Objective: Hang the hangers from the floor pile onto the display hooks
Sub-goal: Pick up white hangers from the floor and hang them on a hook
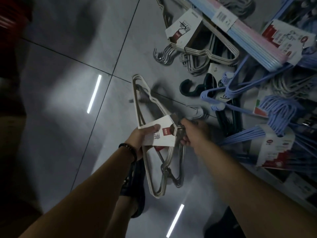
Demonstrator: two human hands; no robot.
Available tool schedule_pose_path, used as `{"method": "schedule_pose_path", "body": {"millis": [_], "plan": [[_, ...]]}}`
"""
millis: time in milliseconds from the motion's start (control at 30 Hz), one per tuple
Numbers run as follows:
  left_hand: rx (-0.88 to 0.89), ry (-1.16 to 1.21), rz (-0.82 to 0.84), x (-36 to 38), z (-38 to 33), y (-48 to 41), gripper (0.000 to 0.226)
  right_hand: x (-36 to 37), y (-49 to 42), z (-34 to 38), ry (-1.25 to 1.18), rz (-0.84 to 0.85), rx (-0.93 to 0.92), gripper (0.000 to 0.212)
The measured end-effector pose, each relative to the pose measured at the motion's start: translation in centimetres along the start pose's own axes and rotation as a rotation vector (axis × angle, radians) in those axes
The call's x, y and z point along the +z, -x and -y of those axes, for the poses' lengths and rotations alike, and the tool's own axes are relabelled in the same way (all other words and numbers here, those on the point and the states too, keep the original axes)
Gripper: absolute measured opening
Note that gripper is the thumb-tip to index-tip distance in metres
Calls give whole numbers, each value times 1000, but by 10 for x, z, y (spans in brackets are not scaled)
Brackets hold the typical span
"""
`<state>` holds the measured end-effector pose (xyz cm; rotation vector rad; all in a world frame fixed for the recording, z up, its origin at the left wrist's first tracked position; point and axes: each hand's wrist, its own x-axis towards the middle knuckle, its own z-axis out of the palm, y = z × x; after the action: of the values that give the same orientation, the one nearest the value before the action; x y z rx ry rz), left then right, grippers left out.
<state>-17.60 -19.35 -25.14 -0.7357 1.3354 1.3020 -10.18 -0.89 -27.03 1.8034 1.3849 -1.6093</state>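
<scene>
A bundle of beige hangers (139, 100) with a white card sleeve (161, 134) is held above the grey floor. My left hand (142, 138) grips the card sleeve from the left, thumb on its face. My right hand (192, 133) grips the neck of the bundle, where the metal hooks (197, 111) come out. On the floor beyond lie another beige bundle with a card (185, 33), a dark green hanger set (193, 88) and light blue hangers (228, 93). No display hook shows clearly.
Packs of blue hangers (277, 134) and a long blue and pink pack (240, 26) crowd the right side along a shelf base. My sandalled foot (135, 189) stands under the held bundle. A person in red (10, 23) is at the far left. Grey tiles (68, 83) stretch left.
</scene>
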Motion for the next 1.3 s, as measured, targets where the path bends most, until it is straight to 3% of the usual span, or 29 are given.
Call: {"method": "schedule_pose_path", "body": {"millis": [67,167,233,267,400,500,600,733,933,1000,1100,1300], "plan": [[73,17,-26,1,6,18,57,-5,15,2,36,8,-46,22],[146,-11,-53,9,-4,56,43,-20,51,14,120,46,-142,36],[187,-47,-59,20,-16,89,48,-37,85,28,195,47,-253,39],[206,-57,-64,29,-23,106,52,-49,107,38,268,-5,-338,39],[289,-69,-109,78,-54,181,70,-108,212,95,556,-480,-744,51],[359,-113,-92,134,-91,254,76,-158,292,158,554,-343,-920,45],[449,-192,-4,198,-127,344,69,-208,372,223,715,-250,-974,61],[626,-324,152,279,-176,480,56,-284,491,290,719,-349,-990,40],[741,-328,330,371,-243,671,81,-425,662,340,575,-472,-1038,25],[832,-296,338,405,-260,726,71,-466,709,345,514,-462,-1079,24],[988,-373,397,452,-272,796,58,-515,766,335,429,-585,-1082,28],[1165,-621,751,520,-259,899,37,-584,876,264,303,-978,-1055,19]]}}
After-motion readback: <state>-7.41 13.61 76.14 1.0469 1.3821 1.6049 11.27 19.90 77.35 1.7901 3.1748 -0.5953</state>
